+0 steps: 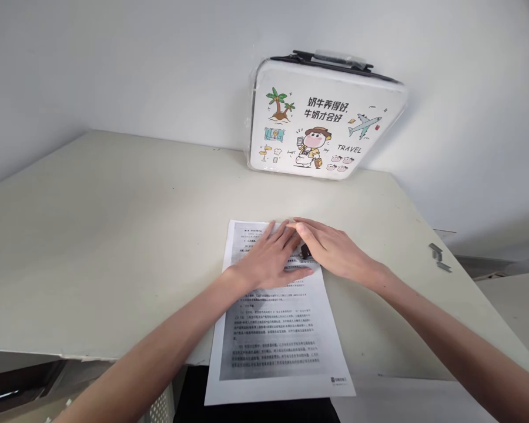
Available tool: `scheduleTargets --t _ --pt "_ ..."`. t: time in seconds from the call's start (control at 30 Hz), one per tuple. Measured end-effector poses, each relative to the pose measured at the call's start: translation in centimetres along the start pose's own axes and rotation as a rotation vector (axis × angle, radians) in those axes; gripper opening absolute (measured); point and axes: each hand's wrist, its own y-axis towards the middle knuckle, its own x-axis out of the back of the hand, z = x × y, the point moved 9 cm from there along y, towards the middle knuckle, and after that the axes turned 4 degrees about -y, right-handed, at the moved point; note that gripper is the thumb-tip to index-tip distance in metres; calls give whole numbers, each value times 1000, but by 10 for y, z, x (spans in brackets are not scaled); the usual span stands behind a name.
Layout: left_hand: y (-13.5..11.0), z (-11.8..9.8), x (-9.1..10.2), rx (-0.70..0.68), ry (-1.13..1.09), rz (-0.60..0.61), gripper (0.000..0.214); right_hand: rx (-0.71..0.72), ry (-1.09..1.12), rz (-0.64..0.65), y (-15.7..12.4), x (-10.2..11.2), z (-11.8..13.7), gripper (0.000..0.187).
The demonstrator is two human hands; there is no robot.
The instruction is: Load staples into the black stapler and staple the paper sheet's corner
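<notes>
A printed sheet of paper (271, 329) lies on the table, its lower end reaching past the front edge. My left hand (268, 258) rests flat on its upper part, fingers stretched out and thumb apart. At the sheet's upper right edge, my right hand (335, 247) is curled around what looks like a small black stapler (306, 252). Only a dark, shiny end of it shows beneath the palm; the rest is hidden. The fingertips of both hands meet near the top of the page.
A white case (286, 82) with cartoon prints and a black handle leans on the wall at the back of the table (92, 235). Several short grey staple strips (443, 267) lie near the right edge. A perforated white container (161, 406) stands below the front edge.
</notes>
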Motion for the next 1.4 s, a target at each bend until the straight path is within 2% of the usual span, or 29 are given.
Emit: scheduleTargets --t 0.3,0.6,0.8,1.13,1.4 --pt "1 -1 -1 21 19 10 85 6 -47 16 0 -3 5 53" --pt "0 0 -1 34 36 -20 87 -52 -206 108 -2 -4 12 60" --pt "1 1 0 16 42 -58 81 -75 -247 137 -1 -7 12 57" --pt "-1 2 -1 40 49 -64 82 -121 -303 146 -1 -9 9 58" --pt "-1 2 -1 45 46 -64 82 -92 -315 149 0 -10 11 57"
